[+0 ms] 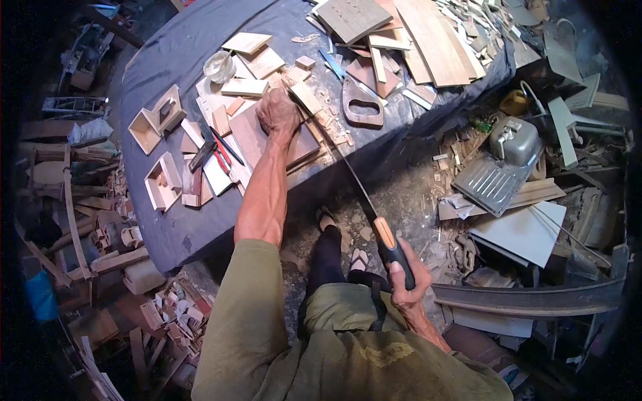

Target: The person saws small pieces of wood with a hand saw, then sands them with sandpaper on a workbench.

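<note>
Handsaw — right hand fingers clamped on its handle; left hand fingers curled, pressing wood strip.

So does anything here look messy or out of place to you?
Yes. A metal sink lies tilted on the ground among wood offcuts, far from any plumbing. Loose chips and scraps litter the table around the left hand, which presses a wood strip while the right hand holds a handsaw.

Right hand grips a handsaw; left hand presses a wooden strip.
</note>
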`<state>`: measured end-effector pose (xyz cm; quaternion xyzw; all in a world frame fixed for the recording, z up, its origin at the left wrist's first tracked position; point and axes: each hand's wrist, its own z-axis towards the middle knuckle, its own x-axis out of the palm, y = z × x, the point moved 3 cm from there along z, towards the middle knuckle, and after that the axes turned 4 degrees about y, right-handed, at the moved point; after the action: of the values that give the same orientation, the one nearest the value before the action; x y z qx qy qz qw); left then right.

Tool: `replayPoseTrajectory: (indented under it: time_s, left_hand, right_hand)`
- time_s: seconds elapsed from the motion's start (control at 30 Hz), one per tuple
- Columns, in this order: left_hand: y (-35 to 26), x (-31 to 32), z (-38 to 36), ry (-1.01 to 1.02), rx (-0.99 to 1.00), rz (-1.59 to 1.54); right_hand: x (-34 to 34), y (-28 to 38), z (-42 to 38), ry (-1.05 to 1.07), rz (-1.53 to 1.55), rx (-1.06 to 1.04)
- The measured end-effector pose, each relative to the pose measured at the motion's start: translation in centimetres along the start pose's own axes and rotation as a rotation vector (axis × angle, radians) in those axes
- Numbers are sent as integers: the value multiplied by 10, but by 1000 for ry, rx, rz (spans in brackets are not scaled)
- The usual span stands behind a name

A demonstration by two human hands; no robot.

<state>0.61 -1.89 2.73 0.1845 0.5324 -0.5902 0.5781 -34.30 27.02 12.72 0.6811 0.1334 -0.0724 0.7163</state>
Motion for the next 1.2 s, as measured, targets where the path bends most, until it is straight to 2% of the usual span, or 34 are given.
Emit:
replayPoseTrajectory:
  time_s: [0.1,0.13,0.2,0.27,0.3,0.37,0.43,0.57,0.67,0.7,0.8,0.83,0.9,1.03,1.13,1.2]
  left_hand:
    - [8,7,3,40,-40,15]
    - [10,8,4,58,-42,28]
    - [5,11,6,-18,-34,-9]
    - [8,13,5,-68,7,-23]
    - [-6,-3,2,-44,-48,-1]
    - [5,0,5,-52,-58,-7]
    - [8,2,10,-51,-29,-30]
    - [10,-9,9,-116,-127,-123]
    - [27,-12,15,1,-72,-44]
    - [19,-28,12,-12,-50,-116]
    - [-2,-65,2,-175,154,-315]
    - [-9,-74,0,-203,163,-371]
    - [-11,-83,-3,-287,309,-385]
    - [-15,-102,-3,-375,551,-393]
    - [-6,-105,2,-290,584,-373]
    - [-3,-103,8,-246,530,-390]
  right_hand:
    - [-8,11,8,38,-2,80]
    - [-9,13,7,46,-11,44]
    - [-12,16,12,56,-38,-48]
    - [-15,19,10,62,-57,-30]
    - [-16,27,8,65,-71,-11]
    - [-24,37,1,113,-110,9]
    - [-40,26,-8,61,-105,-77]
    - [-32,22,8,-44,-142,-174]
    - [0,16,65,-94,-241,-362]
    - [12,1,84,-89,-317,-432]
    - [49,-12,148,-97,-531,-629]
    - [59,-16,168,-92,-561,-660]
    - [82,-26,196,-71,-617,-714]
    - [116,-48,230,-1,-768,-711]
    - [136,-55,245,85,-816,-718]
    - [143,-46,246,195,-826,-578]
